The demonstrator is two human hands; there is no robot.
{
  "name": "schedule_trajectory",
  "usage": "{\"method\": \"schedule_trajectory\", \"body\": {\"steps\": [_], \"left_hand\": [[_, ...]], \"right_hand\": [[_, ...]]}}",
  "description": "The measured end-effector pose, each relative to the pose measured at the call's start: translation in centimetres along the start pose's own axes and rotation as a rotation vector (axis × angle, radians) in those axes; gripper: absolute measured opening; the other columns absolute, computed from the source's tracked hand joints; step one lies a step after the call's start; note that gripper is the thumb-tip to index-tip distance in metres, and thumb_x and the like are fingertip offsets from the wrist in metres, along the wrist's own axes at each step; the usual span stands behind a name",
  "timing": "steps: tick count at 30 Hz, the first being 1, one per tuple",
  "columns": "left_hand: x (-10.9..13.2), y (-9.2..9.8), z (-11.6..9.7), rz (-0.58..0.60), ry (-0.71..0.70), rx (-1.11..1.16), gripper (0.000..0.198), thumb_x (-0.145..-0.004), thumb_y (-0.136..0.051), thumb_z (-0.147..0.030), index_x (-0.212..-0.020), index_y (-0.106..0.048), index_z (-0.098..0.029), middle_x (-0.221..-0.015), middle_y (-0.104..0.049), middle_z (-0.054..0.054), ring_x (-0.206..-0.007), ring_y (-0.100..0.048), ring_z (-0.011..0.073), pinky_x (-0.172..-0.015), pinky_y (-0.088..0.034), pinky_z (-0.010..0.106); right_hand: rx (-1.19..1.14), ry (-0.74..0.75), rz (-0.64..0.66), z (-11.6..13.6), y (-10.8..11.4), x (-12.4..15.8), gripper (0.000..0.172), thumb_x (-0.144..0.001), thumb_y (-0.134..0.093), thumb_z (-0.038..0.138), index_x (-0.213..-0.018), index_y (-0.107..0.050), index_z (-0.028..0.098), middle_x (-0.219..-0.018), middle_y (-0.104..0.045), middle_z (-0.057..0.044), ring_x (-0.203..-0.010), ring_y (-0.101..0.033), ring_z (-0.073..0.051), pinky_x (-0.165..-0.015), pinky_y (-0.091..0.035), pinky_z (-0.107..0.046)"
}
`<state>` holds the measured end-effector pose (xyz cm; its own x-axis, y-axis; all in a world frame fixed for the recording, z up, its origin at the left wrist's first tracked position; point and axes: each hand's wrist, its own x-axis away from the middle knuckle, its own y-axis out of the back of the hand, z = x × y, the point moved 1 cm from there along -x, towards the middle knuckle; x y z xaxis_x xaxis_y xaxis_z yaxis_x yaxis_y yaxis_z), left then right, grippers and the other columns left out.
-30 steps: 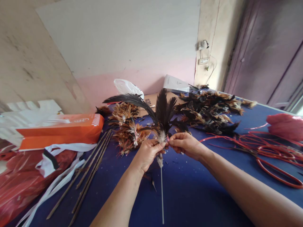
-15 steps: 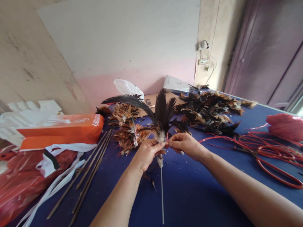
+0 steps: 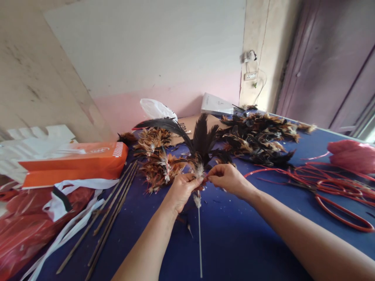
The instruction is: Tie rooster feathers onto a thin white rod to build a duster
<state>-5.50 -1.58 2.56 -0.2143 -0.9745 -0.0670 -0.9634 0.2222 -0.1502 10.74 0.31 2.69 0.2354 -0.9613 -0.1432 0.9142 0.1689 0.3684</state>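
A bundle of long black feathers [image 3: 202, 136] with white downy bases fans upward in the middle of the view. My left hand [image 3: 184, 189] is closed around its base, thumb on top. Below the fist, a thin pale stick [image 3: 200, 242] with a downy tuft hangs down in line with the bundle. My right hand [image 3: 227, 177] pinches close beside the base, nearly touching the left thumb. A red plastic string [image 3: 263, 170] runs from behind the right wrist toward the right; a small red bit shows at the pinching fingertips, mostly hidden.
Brown feather bunches [image 3: 159, 168] lie left of the hands, a dark feather pile [image 3: 263, 132] behind right. Scissors with red handles [image 3: 345, 214] lie among tangled string at right. Several thin sticks [image 3: 113, 218], an orange bag [image 3: 76, 164] and a red plastic bag [image 3: 26, 230] are at left.
The right fingertips have shifted slightly at the feather base, and the red strand there shows less. The left hand keeps its hold, and the feathers sit slightly lower in view.
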Motion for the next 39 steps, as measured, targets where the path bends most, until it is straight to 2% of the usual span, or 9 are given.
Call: {"method": "schedule_trajectory", "body": {"steps": [7, 13, 17, 22, 30, 34, 39], "left_hand": [[0.2, 0.0, -0.5, -0.009, 0.021, 0.077, 0.019, -0.062, -0.070, -0.026, -0.075, -0.069, -0.012, -0.073, -0.066, 0.006, -0.064, -0.059, 0.0121, -0.060, -0.049, 0.023], [0.3, -0.2, -0.7, 0.032, 0.005, 0.074, 0.019, -0.063, -0.070, -0.027, -0.076, -0.069, -0.012, -0.076, -0.067, 0.007, -0.076, -0.061, 0.0157, -0.064, -0.049, 0.024], [0.3, -0.2, -0.6, 0.036, 0.002, 0.068, 0.022, -0.062, -0.071, -0.029, -0.075, -0.069, -0.012, -0.076, -0.067, 0.008, -0.072, -0.061, 0.0159, -0.062, -0.050, 0.025], [0.0, -0.2, -0.2, -0.030, -0.032, 0.048, 0.021, -0.060, -0.071, -0.028, -0.075, -0.069, -0.013, -0.072, -0.067, 0.006, -0.068, -0.061, 0.0142, -0.063, -0.050, 0.024], [-0.2, 0.0, 0.1, -0.071, -0.034, -0.003, 0.026, -0.060, -0.071, -0.032, -0.076, -0.067, -0.011, -0.067, -0.064, 0.006, -0.055, -0.059, 0.0141, -0.051, -0.050, 0.026], [0.0, 0.1, -0.1, -0.056, -0.014, 0.027, 0.025, -0.062, -0.070, -0.030, -0.076, -0.067, -0.010, -0.066, -0.064, 0.007, -0.057, -0.058, 0.0144, -0.050, -0.049, 0.026], [0.1, 0.0, -0.6, -0.028, 0.002, 0.116, 0.017, -0.063, -0.070, -0.024, -0.073, -0.069, -0.010, -0.070, -0.065, 0.006, -0.061, -0.058, 0.0113, -0.059, -0.048, 0.023]], "right_hand": [[-0.151, -0.056, 0.062, 0.6, 0.3, 0.1, 0.015, -0.065, -0.057, 0.028, -0.067, -0.060, 0.014, -0.044, -0.048, 0.004, -0.039, -0.039, -0.006, -0.038, -0.029, -0.017], [-0.157, -0.042, 0.070, 0.5, 0.1, 0.2, 0.018, -0.065, -0.059, 0.031, -0.069, -0.061, 0.014, -0.045, -0.049, 0.004, -0.040, -0.040, -0.006, -0.039, -0.028, -0.018], [-0.093, -0.015, 0.051, 0.3, 0.1, 0.2, 0.019, -0.064, -0.059, 0.032, -0.069, -0.063, 0.014, -0.049, -0.053, 0.003, -0.042, -0.041, -0.006, -0.040, -0.029, -0.017], [-0.017, 0.001, 0.027, 0.0, -0.3, 0.1, 0.017, -0.065, -0.057, 0.029, -0.072, -0.064, 0.015, -0.051, -0.055, 0.002, -0.042, -0.040, -0.005, -0.038, -0.028, -0.017], [0.060, 0.030, -0.030, -0.3, -0.8, 0.0, 0.014, -0.064, -0.055, 0.027, -0.067, -0.063, 0.015, -0.051, -0.056, 0.002, -0.044, -0.043, -0.007, -0.040, -0.030, -0.017], [-0.024, -0.001, -0.007, -0.1, -0.6, 0.1, 0.013, -0.066, -0.055, 0.026, -0.069, -0.061, 0.015, -0.050, -0.055, 0.002, -0.043, -0.042, -0.006, -0.040, -0.030, -0.017], [-0.198, -0.053, 0.065, 0.2, -0.2, 0.1, 0.013, -0.067, -0.055, 0.027, -0.066, -0.057, 0.014, -0.044, -0.047, 0.004, -0.039, -0.039, -0.005, -0.038, -0.029, -0.017]]}}
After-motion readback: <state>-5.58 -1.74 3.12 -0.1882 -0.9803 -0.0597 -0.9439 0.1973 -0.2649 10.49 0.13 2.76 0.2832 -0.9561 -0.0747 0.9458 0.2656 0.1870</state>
